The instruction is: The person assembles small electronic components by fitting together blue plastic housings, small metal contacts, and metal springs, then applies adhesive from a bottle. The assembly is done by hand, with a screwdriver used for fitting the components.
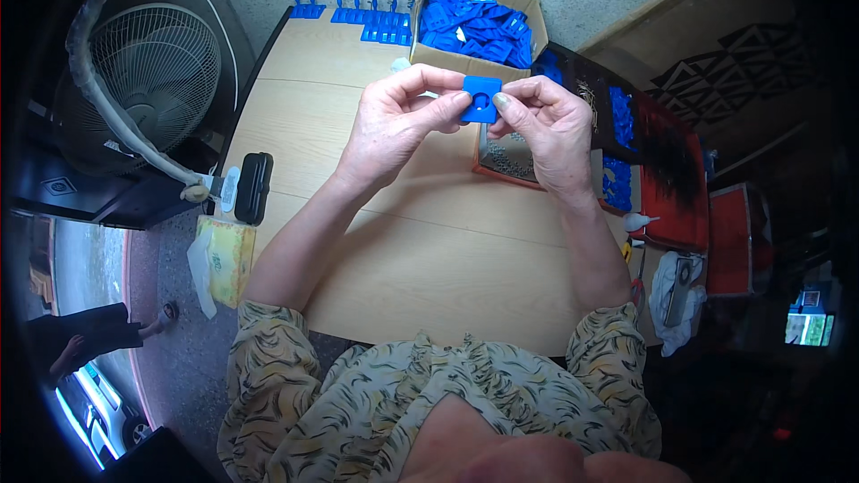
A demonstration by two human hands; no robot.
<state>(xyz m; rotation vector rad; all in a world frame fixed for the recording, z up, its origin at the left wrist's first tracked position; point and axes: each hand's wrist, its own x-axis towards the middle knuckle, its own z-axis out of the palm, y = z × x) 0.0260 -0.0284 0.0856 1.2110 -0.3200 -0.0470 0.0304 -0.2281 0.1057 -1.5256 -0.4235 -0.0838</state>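
Over the far middle of the table I hold up a small flat blue plastic piece point(481, 88) with a round opening in it. My left hand point(385, 125) pinches its left edge between thumb and fingers. On its right edge, the thumb and fingers of my right hand point(557, 134) are closed too. Whether a smaller part sits in the opening is hard to make out. Just below and behind my right hand stands a shallow box point(508, 177) of tiny metal parts, partly hidden by that hand.
A cardboard box point(431, 57) of blue pieces stands at the back. Springs attached to blue pieces point(386, 29) line the far left edge. Left lie a black case point(255, 188) and yellow packet point(231, 259), beside a fan point(157, 72). Red trays point(680, 228) stand right. A person point(85, 335) is far left.
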